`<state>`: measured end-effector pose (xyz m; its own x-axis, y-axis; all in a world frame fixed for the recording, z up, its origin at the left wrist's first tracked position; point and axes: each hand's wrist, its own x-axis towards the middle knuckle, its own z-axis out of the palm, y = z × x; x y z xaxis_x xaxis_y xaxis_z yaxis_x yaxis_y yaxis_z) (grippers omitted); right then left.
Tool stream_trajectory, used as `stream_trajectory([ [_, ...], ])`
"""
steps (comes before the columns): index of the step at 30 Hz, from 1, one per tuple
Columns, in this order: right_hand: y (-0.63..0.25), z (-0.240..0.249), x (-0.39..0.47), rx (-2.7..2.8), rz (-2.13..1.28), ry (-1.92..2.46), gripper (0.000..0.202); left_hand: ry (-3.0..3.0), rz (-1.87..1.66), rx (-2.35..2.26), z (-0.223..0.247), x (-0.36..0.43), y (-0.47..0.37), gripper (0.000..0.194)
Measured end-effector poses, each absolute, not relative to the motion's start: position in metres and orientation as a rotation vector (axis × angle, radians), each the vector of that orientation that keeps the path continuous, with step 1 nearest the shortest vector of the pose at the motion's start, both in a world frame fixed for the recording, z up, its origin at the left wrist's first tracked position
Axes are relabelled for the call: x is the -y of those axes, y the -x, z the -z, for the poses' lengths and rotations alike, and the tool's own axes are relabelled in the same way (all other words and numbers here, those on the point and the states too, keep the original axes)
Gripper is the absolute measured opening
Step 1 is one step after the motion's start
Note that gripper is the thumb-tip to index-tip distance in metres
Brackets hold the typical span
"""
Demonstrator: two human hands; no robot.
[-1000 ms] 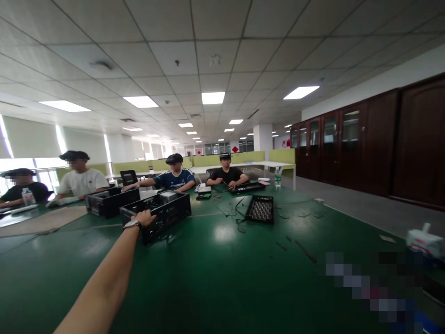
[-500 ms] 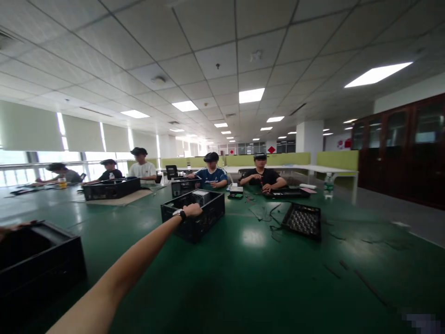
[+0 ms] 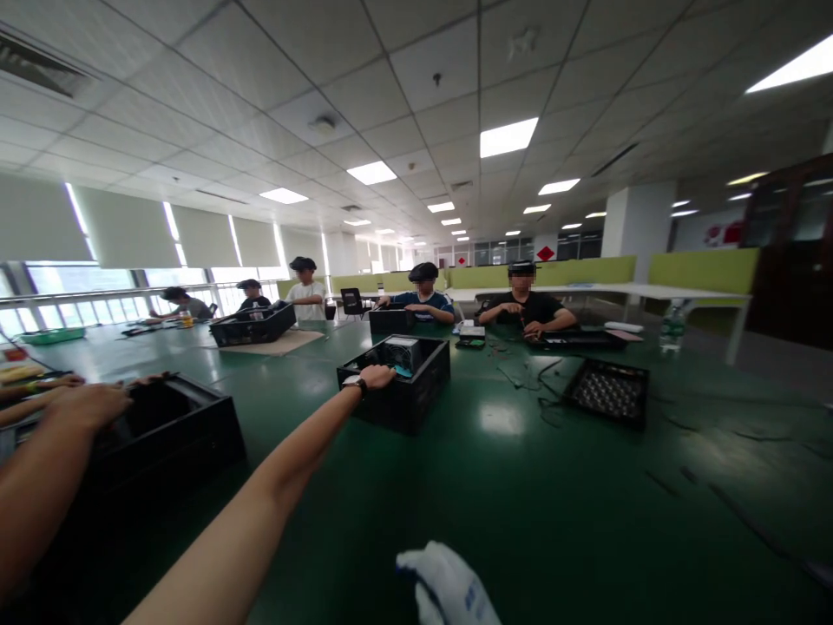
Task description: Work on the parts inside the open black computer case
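Note:
My left hand (image 3: 377, 377), bare and with a watch on its wrist, stretches forward. It is closed over the near rim of a black computer case (image 3: 423, 386) standing on the green table. Inside the case, a silver power supply with a fan (image 3: 400, 351) shows, and a small teal patch lies by my fingers. My right hand (image 3: 449, 586), in a white glove with blue print, is low at the bottom edge over bare tabletop. Its fingers are bent and apart from the thumb, with nothing seen between them.
At left, a co-worker's blurred hand (image 3: 91, 404) rests on another black case (image 3: 175, 425). A black tray-like part (image 3: 608, 391) with loose cables lies right of centre. Across the table (image 3: 521, 486), several people work at cases; a bottle (image 3: 672, 325) stands at right.
The view has swung left, so things shift right in it. My gloved right hand has come in at the bottom. A co-worker's arm now shows at left. My left hand stays at the case.

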<state>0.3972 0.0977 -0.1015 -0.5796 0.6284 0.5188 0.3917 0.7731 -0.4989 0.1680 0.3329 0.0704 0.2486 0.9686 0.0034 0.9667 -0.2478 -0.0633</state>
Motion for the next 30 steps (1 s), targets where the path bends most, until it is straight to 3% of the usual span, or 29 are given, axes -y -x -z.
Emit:
stream_trajectory([
  [3,-0.421,0.065,-0.102,2.002,-0.555,1.075,0.043,2.578,-0.074,1.839,-0.059,-0.280,-0.183,0.032],
  [5,-0.438,0.022,-0.100,1.859,-0.555,1.174,0.052,2.731,-0.089,1.760,-0.056,-0.235,-0.191,0.041],
  [7,-0.449,-0.024,-0.095,1.888,-0.466,1.137,0.058,3.008,-0.178,1.591,-0.063,-0.192,-0.195,0.053],
  [11,-0.440,-0.082,-0.094,2.245,-0.279,0.971,0.055,3.654,-0.391,0.962,-0.091,-0.155,-0.187,0.048],
  [14,-0.417,-0.084,-0.108,2.576,-0.149,0.864,0.051,3.405,-0.258,1.004,-0.086,-0.168,-0.169,0.050],
  [18,-0.386,-0.063,-0.135,3.051,0.053,0.844,0.041,2.997,-0.417,0.958,-0.043,-0.185,-0.151,0.060],
  [22,-0.365,-0.053,-0.154,3.405,0.213,0.862,0.041,3.013,-0.521,0.951,-0.024,-0.184,-0.146,0.057],
  [30,-0.345,-0.049,-0.179,3.406,0.201,1.194,0.037,2.985,-0.569,0.890,-0.036,-0.169,-0.154,0.102],
])
